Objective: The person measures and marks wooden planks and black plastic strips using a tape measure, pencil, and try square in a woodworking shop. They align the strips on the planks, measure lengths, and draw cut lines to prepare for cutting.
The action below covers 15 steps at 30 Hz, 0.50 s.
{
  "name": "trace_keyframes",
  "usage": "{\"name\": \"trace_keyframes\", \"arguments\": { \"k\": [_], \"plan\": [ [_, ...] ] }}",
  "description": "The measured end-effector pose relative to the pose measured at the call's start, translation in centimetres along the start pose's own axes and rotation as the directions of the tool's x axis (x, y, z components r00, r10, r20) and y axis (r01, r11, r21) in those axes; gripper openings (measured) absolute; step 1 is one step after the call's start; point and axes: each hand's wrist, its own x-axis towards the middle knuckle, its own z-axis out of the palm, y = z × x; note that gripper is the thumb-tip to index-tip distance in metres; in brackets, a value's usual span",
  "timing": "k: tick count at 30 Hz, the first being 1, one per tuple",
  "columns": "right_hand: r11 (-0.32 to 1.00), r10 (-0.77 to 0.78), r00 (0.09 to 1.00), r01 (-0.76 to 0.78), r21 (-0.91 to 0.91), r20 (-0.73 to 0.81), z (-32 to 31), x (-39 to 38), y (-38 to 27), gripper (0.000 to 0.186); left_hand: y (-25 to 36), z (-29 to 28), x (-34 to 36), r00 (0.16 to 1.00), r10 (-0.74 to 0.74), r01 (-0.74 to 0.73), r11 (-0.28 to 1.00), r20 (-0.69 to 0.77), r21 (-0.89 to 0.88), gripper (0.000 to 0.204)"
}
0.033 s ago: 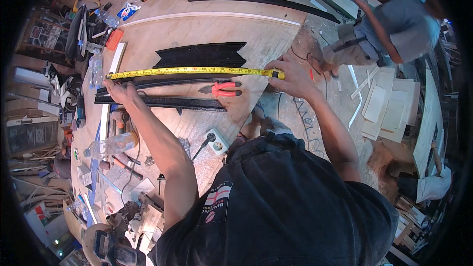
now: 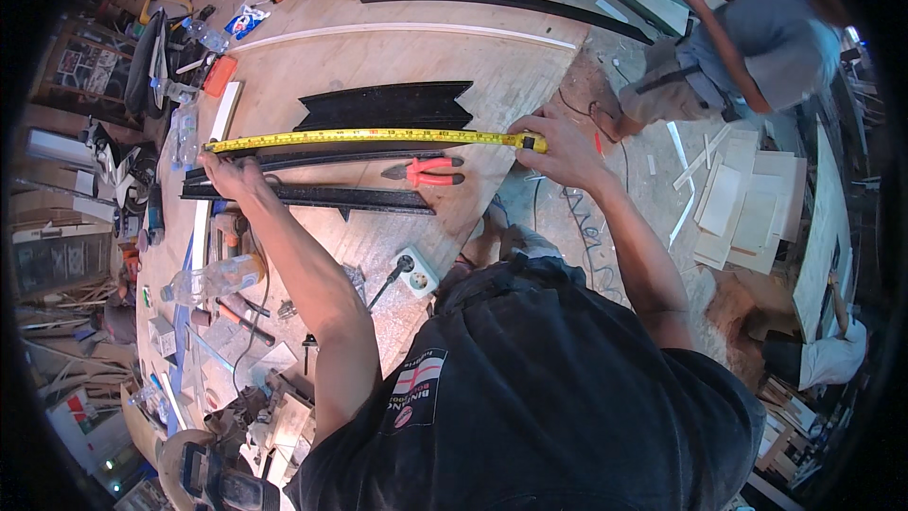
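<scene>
Head view: a yellow tape measure (image 2: 369, 137) is stretched taut across the plywood worktop (image 2: 397, 57), over a long black strip (image 2: 322, 162). Its far end is pinned down by the left hand (image 2: 230, 173), fingers pressed flat on tape and strip near the worktop's left edge; its case end is gripped by the right hand (image 2: 558, 147), fingers clenched around it at the worktop's right edge. Tension between both hands appears to keep the blade straight for a reading. A second black strip (image 2: 307, 196) lies parallel, just nearer the body; a notched black panel (image 2: 388, 106) lies beyond the tape. Red-handled pliers (image 2: 426, 170) rest between the strips. Toward the near edge, a white socket block (image 2: 416, 272) and a clear plastic bottle (image 2: 213, 279) are noted. Another person (image 2: 747, 38) crouches on the floor, well apart.
</scene>
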Motion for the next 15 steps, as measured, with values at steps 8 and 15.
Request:
{"name": "trace_keyframes", "arguments": {
  "k": [8,15],
  "plan": [
    [1.0,-0.019,0.999,0.018,-0.012,-0.04,-0.1,0.3,0.1,0.04,-0.2,0.8,-0.5,1.0,-0.004,0.004,1.0,-0.03,0.021,0.045],
    [1.0,0.004,0.999,-0.005,-0.013,-0.036,-0.1,0.4,0.0,0.04,-0.3,1.0,-0.5,0.999,0.016,-0.015,0.999,-0.029,0.052,0.047]
  ]
}}
